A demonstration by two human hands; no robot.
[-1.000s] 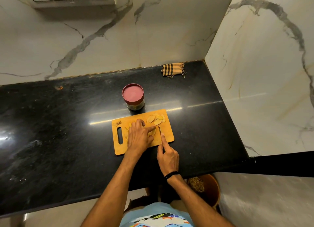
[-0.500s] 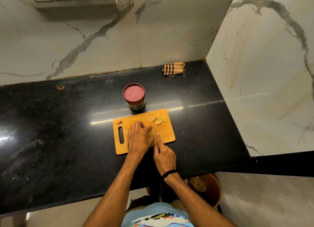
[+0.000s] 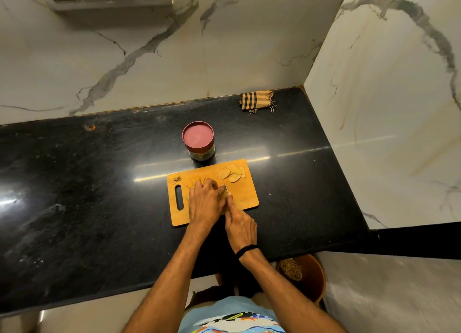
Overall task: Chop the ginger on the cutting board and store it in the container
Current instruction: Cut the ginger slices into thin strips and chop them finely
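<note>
on the board (image 3: 245, 195), left hand (image 3: 203, 204) tight over ginger (image 3: 222, 192), right hand (image 3: 240, 224) tight round knife (image 3: 226, 189)

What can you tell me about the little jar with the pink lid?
The jar is small and round. It stands upright on the black counter, just behind the far edge of the orange cutting board. Its flat reddish-pink lid looks like plastic and is on. The body below looks clear, with something dim inside that I cannot make out. Nothing but the counter seems to touch it.
</note>
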